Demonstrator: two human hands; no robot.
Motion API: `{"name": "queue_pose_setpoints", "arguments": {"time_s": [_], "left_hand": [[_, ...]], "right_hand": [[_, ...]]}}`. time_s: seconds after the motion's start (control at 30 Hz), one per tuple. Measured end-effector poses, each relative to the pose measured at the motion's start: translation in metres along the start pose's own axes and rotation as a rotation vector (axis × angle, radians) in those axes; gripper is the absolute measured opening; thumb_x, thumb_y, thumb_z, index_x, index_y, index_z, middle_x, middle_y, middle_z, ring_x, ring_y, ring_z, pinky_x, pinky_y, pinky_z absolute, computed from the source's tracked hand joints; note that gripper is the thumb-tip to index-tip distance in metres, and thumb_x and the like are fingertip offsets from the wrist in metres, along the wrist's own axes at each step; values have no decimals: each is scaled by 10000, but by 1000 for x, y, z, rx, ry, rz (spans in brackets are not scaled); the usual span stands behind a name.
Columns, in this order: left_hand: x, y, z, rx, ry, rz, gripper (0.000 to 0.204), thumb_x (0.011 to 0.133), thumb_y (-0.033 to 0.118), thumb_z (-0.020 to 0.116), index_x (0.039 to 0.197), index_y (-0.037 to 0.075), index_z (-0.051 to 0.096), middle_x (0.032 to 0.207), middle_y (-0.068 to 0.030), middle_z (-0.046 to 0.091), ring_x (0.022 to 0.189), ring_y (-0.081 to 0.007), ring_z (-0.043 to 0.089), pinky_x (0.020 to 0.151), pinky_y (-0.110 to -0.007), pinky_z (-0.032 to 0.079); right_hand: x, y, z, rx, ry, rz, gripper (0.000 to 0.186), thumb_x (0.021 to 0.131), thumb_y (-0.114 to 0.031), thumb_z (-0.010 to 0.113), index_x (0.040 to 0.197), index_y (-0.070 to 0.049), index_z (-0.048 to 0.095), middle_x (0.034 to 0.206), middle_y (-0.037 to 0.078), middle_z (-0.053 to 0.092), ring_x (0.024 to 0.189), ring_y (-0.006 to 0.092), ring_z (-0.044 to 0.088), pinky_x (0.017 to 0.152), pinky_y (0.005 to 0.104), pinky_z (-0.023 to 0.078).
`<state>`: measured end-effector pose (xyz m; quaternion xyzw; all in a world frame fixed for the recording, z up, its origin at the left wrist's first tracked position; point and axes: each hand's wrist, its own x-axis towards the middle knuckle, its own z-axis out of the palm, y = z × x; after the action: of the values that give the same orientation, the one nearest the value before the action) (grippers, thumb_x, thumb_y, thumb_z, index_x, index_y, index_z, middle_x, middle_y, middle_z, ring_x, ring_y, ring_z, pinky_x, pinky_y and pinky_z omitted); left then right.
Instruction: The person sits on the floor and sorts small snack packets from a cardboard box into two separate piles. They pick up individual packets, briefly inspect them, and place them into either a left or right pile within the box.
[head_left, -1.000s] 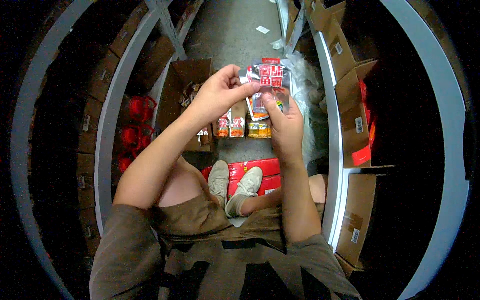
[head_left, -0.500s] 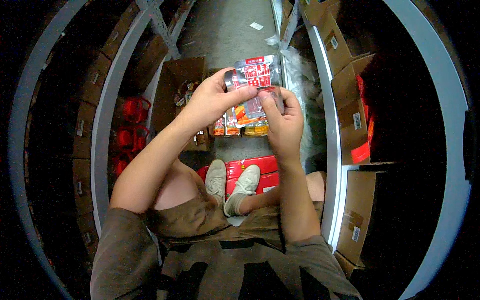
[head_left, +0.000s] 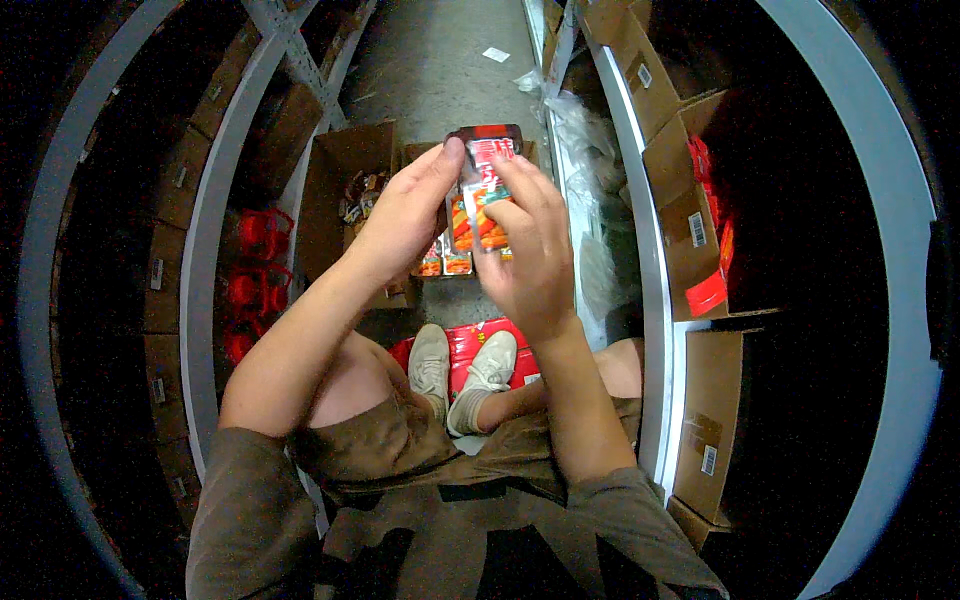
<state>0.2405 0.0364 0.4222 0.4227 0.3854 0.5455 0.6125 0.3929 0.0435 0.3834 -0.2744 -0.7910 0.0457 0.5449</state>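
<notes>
In our left hand (head_left: 408,212) we hold packets (head_left: 488,232), the thumb along their upper left edge and the other fingers mostly hidden; by the edges, we count at least 2, overlapping, with red marks above and orange food pictured below. Our right hand (head_left: 537,240) is narrow, its bent fingers lying across the packets' front from the right; whether it pinches them or merely touches, we cannot tell. So the packets sit between our 2 hands, raised over the floor, and we judge the step in hand to be steadying them with the left while the right works at their face. As we read it, the next move calls for a firm left pinch, and for a sure right grip before the left loosens, since the overlapping packets look slick and could slide apart. Below our hands lie small bags (head_left: 457,263); nearer us, our shoes (head_left: 487,368) rest on a red bundle (head_left: 467,347). Left of our left hand stands a box (head_left: 322,195); right of our right hand lies clear plastic (head_left: 596,200), with cartons (head_left: 668,185) farther out.
</notes>
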Motion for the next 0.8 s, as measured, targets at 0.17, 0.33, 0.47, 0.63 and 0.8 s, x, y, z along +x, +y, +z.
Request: {"name": "queue_pose_setpoints", "arguments": {"time_s": [0.17, 0.33, 0.47, 0.63, 0.8], "left_hand": [[2, -4, -9, 78, -11, 28, 312, 957, 208, 559, 1194, 6, 541, 1091, -58, 632, 975, -107, 594, 855, -272, 481], [3, 0, -8, 16, 14, -9, 263, 958, 189, 554, 1140, -1, 546, 1037, -85, 652, 924, -128, 632, 829, -289, 519], [2, -1, -5, 28, -26, -5, 264, 957, 183, 556, 1146, 0, 544, 1064, -86, 647, 954, -131, 626, 849, -288, 511], [1, -2, -5, 58, -48, -24, 275, 946, 176, 575, 1160, 6, 540, 1079, -73, 640, 960, -122, 614, 861, -287, 502], [6, -5, -3, 155, 49, -15, 353, 888, 166, 665, 1156, -10, 517, 1032, -82, 637, 920, -120, 612, 826, -267, 508]], "right_hand": [[8, -7, -6, 133, -94, 10, 401, 678, -65, 630, 1064, -33, 526, 1320, 220, 482, 1263, 420, 424, 1063, 516, 331], [4, -1, -1, 386, 183, 374, 358, 790, -77, 639, 1121, -7, 521, 1268, 235, 503, 1209, 334, 489, 1032, 449, 377], [4, 1, -9, 914, 102, 841, 265, 904, -103, 615, 1126, 7, 520, 1105, 126, 601, 1013, 167, 586, 885, 313, 487], [7, 1, -11, 1112, 117, 935, 182, 925, -77, 582, 1081, -2, 526, 984, 93, 635, 892, 120, 614, 790, 259, 513], [6, 4, -11, 1092, 135, 976, 162, 922, -70, 583, 1050, -1, 512, 969, 95, 631, 878, 121, 613, 769, 254, 508]]}}
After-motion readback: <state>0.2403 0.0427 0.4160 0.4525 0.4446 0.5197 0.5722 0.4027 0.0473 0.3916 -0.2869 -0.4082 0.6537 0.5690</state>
